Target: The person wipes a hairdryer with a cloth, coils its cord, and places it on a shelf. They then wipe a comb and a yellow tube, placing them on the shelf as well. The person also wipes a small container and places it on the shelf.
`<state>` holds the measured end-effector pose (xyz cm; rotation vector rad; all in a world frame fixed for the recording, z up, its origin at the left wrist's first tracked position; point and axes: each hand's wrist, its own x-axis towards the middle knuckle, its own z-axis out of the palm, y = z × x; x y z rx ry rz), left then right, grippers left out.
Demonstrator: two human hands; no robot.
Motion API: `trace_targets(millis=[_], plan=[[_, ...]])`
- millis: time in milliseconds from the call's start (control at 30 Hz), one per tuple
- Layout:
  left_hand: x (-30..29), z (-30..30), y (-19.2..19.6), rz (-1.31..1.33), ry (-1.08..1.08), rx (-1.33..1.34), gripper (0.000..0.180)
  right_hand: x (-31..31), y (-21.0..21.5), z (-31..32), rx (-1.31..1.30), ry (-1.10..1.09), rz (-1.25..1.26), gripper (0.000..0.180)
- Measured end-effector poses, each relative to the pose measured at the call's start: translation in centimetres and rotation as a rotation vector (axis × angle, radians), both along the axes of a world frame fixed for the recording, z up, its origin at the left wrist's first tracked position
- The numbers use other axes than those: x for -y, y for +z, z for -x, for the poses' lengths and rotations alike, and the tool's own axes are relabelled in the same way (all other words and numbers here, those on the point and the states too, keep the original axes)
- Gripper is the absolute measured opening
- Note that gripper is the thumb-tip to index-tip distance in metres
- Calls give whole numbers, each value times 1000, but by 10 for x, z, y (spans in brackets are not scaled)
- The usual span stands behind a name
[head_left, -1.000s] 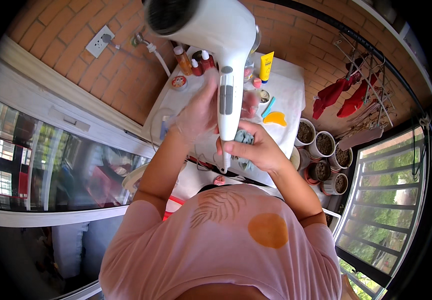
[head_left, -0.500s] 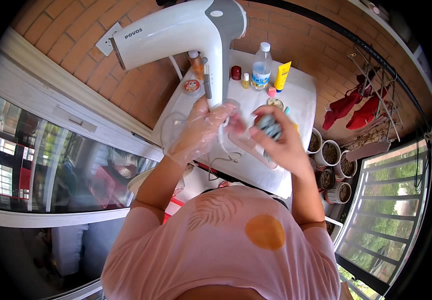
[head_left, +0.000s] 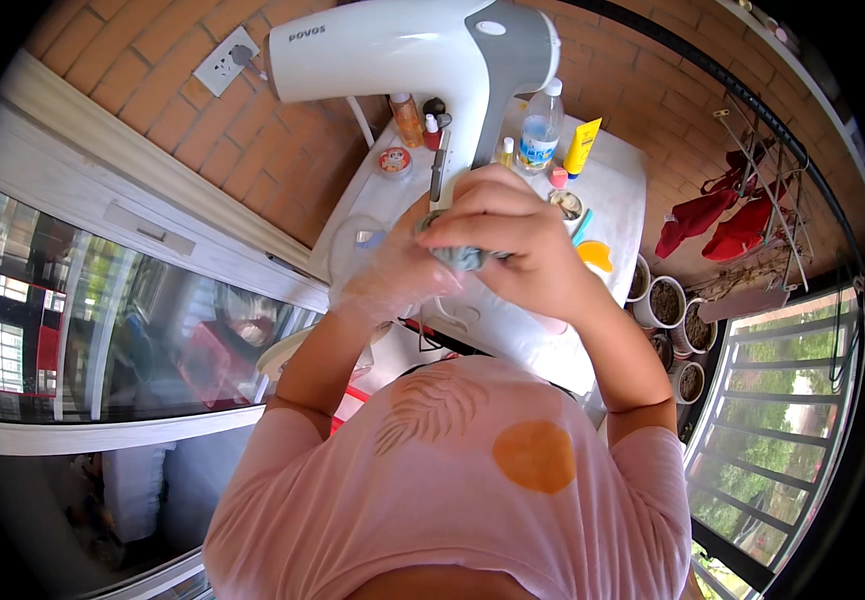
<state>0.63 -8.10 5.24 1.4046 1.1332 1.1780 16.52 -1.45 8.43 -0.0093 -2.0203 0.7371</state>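
Note:
A white and grey hair dryer (head_left: 383,60) is held upright over the table, its nozzle pointing left. My left hand (head_left: 393,270), in a clear plastic glove, is closed around the lower part of its handle. My right hand (head_left: 528,235) is bare, with its fingers closed on a crumpled grey-green cloth (head_left: 463,257). The cloth meets the handle's lower end, right beside my left hand. My right fingers partly hide the handle and the left fingertips.
On the white table (head_left: 618,185) stand a water bottle (head_left: 540,130), a yellow tube (head_left: 581,148), an amber bottle (head_left: 406,120), a round tin (head_left: 394,162) and an open jar (head_left: 566,206). A wall socket (head_left: 225,62) holds a plug. Flowerpots (head_left: 664,302) line the right side.
My right hand has brought the cloth left onto the handle's lower end. The hair dryer has shifted right, and my left hand still grips it.

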Motion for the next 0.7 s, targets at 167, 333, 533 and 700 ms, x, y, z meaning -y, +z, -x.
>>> trace_targets(millis=[167,333,533,700], plan=[[-5,-9,41,352,-156,605,38,8,-3,-32,-284,-12,940,24],[-23,-12,52,265,-124,485,29,2,-31,-50,-271,75,1346,27],[-47,-10,56,85,-151,468,20,11,-52,-25,-337,-94,1370,25],[-51,-15,67,138,-153,508,17,18,-51,11,-509,-83,1198,18]])
